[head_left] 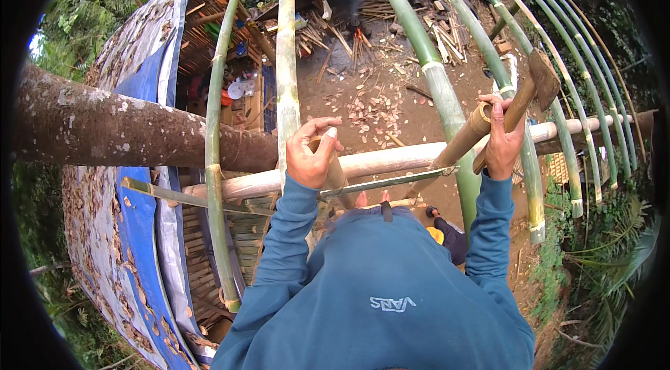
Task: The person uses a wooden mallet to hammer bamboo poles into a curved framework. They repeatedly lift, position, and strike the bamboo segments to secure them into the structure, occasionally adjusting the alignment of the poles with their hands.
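Note:
I look down from high up on a bamboo frame. My left hand (314,152) is closed around a short tan bamboo piece (336,173), right against the pale horizontal bamboo pole (398,158). My right hand (504,145) grips the wooden handle of a hatchet-like tool; its flat brown head (544,78) points up and away. A tan bamboo tube (462,141) slants just left of that hand and touches it. A thin green bamboo slat (391,182) runs below the pale pole between my arms. Blue sleeves cover both forearms.
Several long green bamboo poles (438,84) curve away over the ground. A thick tree trunk (139,129) lies at the left. A blue tarp roof (139,230) strewn with dry leaves is below left. Far below are bare earth, wood chips (377,108) and a smoking fire (352,24).

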The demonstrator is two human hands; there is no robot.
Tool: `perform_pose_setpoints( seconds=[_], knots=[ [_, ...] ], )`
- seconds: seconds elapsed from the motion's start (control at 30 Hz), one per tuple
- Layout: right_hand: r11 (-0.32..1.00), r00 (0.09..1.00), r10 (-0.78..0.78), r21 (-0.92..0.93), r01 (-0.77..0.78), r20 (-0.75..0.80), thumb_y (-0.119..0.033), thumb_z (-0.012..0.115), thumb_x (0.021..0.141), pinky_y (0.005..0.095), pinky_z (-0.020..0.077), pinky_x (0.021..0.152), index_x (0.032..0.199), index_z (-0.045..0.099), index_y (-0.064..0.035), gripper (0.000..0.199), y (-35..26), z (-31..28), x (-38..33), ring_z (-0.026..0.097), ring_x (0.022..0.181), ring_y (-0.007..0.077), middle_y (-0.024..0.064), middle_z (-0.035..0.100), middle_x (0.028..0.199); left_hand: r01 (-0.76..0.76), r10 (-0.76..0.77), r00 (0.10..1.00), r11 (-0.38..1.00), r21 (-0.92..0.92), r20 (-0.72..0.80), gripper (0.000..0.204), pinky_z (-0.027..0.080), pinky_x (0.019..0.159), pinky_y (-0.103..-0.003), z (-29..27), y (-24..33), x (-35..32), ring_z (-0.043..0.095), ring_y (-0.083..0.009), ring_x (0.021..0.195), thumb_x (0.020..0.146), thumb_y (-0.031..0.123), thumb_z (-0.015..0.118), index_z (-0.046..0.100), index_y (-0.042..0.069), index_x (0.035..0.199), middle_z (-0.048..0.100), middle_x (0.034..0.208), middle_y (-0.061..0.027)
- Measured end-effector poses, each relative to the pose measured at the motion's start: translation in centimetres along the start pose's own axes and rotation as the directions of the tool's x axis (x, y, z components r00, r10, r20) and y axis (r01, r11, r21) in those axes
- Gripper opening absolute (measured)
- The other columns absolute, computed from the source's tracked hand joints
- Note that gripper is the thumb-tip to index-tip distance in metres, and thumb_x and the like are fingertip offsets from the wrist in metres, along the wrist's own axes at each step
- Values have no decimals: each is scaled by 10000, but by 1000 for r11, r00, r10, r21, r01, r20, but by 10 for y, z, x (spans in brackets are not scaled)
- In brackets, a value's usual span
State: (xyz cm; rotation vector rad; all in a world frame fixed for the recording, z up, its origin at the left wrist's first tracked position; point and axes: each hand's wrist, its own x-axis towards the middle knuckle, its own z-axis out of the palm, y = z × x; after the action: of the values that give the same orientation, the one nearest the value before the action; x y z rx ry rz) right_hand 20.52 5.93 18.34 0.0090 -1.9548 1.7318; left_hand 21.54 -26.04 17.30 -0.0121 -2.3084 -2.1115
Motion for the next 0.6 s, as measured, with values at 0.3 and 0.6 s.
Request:
perform_pose_setpoints(
  seconds=[0.3,0.6],
  knots=[
    [999,1000,-2,34,3,-4,-80,507,967,306,421,857,960,433,-40,85,4,0,0,558,939,173,134,585,967,-49,49,999,999,-10,15,211,468,624,-234,-3,-10,1,621,-107,654,891,76,543,643,-29,1044,632,732,-60],
    [1000,1000,-8,10,8,6,-81,499,971,295,414,878,980,436,-45,74,5,-2,0,545,924,156,153,616,1004,-24,24,1000,1000,0,11,217,460,658,-245,-1,-2,1,614,-127,655,867,75,546,651,-43,1015,650,776,-84]
  ],
)
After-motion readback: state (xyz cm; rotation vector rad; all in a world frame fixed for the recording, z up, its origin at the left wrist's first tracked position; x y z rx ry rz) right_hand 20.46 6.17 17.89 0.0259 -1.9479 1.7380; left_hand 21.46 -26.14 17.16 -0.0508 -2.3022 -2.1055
